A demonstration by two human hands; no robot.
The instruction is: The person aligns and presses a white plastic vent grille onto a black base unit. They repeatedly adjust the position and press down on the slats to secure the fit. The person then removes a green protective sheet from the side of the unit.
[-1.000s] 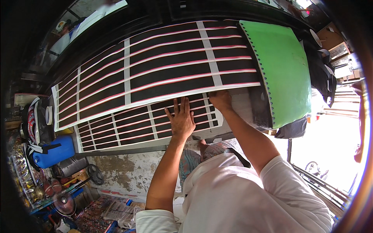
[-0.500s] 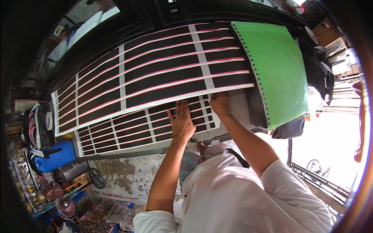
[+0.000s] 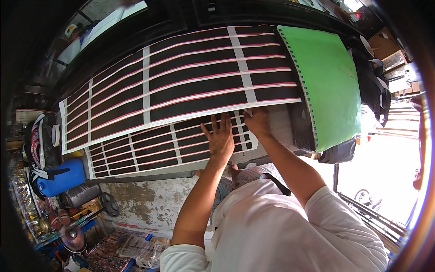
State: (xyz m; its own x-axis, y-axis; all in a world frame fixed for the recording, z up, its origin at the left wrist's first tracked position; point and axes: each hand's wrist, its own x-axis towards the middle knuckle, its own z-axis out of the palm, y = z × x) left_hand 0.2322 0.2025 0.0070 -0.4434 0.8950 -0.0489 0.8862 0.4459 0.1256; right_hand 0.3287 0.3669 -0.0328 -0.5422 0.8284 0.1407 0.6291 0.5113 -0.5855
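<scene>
Far left of the hands: blue jerrycan [image 3: 61,177], cap shut, contents not visible, beside a dark roll [image 3: 81,194]. Below, a small fan [image 3: 74,237] amid clutter. Left hand [image 3: 220,138], fingers spread wide, pressed flat on the lower striped sheet [image 3: 149,152], holding nothing. Right hand [image 3: 257,122] just beside it, fingers curled, pinching the white bottom edge of the upper striped sheet [image 3: 181,86], which overlaps the lower one above both hands. Right of the right hand: green perforated sheet [image 3: 328,81] draped over the board's end, black bag [image 3: 374,88] beyond.
</scene>
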